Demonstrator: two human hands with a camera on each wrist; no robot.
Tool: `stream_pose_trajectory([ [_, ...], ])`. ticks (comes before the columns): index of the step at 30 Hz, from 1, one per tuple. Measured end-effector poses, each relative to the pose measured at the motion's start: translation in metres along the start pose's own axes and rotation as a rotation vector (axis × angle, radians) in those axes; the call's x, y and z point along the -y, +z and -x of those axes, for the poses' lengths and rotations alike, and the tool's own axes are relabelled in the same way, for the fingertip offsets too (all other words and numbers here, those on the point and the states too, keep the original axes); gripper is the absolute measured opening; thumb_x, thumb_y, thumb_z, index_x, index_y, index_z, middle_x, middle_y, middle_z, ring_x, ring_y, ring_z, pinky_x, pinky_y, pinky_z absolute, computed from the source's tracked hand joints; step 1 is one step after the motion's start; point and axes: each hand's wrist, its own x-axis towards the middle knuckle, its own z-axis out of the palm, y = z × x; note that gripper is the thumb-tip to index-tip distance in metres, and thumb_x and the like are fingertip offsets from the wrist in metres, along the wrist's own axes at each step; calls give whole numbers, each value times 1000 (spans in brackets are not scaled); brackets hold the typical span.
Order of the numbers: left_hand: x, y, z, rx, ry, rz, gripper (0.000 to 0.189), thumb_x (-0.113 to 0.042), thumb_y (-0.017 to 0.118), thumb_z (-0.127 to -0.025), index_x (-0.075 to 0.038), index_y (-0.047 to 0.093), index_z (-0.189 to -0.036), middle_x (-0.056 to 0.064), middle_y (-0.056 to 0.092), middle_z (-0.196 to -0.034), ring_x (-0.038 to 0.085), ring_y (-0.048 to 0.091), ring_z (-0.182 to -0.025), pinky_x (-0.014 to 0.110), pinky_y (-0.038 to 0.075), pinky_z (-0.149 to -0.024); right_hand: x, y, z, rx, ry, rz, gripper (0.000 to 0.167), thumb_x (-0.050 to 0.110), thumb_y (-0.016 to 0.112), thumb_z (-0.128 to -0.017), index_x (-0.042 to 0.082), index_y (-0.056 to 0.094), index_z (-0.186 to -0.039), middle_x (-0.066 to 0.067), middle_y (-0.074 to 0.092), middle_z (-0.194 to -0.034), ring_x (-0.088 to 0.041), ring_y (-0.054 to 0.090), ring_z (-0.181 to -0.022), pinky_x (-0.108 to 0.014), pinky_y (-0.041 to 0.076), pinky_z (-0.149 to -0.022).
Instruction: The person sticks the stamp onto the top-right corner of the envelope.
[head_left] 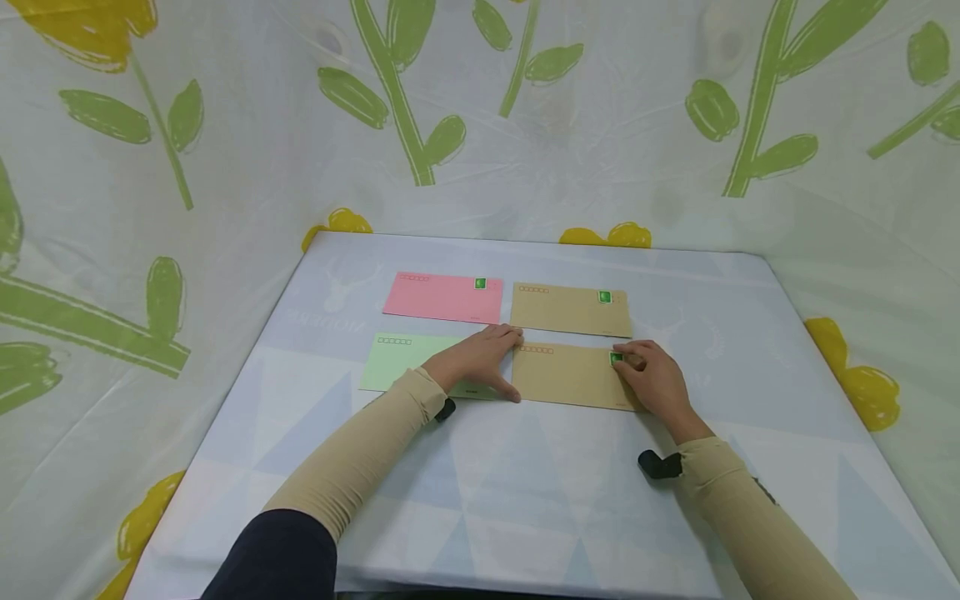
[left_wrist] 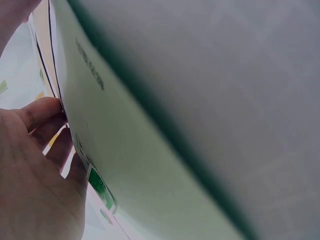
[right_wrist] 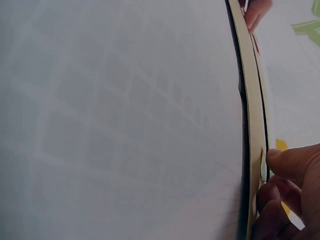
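Observation:
Across the light green envelope [head_left: 390, 354] reaches my left hand [head_left: 476, 358], its thumb and fingers spread, with fingertips at the left edge of the front brown envelope [head_left: 562, 379]. The left wrist view shows that hand [left_wrist: 40, 170] beside the light green envelope [left_wrist: 115, 120], which bears a green stamp [left_wrist: 101, 187]. At the upper right corner of the front brown envelope, my right hand [head_left: 656, 379] pinches a green stamp [head_left: 616, 358] between thumb and curled fingers. Seen from the right wrist, the stamp [right_wrist: 264, 165] is at the thumb tip, close over the envelope.
Behind lie a pink envelope [head_left: 442, 298] and a second brown envelope [head_left: 570, 310], each with a green stamp at its upper right. All rest on a table [head_left: 525, 500] with a pale patterned cover. A floral curtain [head_left: 600, 150] hangs around its back and sides.

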Motion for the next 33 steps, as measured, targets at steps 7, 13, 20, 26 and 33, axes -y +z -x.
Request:
stream_pose_trajectory([
  [7,0,0,0,-6,5,3,103,-61,85,-73,-11,42,-152,3,31,-164,21,25,-151,32,23,-125,2,-1,2,13,31,18,34,19,68,-99,6,69,-130,-17,57,-135,-26,62,-88,-33,49,-69],
  [13,1,0,0,-5,6,0,104,-62,84,-73,-11,41,-153,3,30,-164,21,25,-152,32,23,-125,5,0,5,13,38,34,34,16,68,-98,5,69,-129,-17,57,-135,-24,60,-84,-31,48,-65],
  [20,2,0,-1,-8,15,-1,104,-63,84,-74,-11,41,-153,4,31,-164,21,25,-152,32,23,-125,8,1,8,22,52,46,33,15,68,-98,4,69,-129,-17,58,-134,-24,59,-83,-30,47,-64],
  [26,3,0,0,-7,13,-1,104,-62,84,-74,-10,41,-153,4,30,-164,21,24,-152,32,22,-125,11,3,10,21,54,63,34,16,68,-98,4,69,-129,-16,59,-133,-25,58,-85,-30,46,-65],
  [33,2,0,-1,-10,20,2,104,-62,84,-74,-9,41,-153,4,30,-164,21,24,-152,32,22,-125,12,3,12,20,42,67,32,16,67,-98,3,70,-127,-16,60,-129,-25,57,-85,-31,46,-65],
])
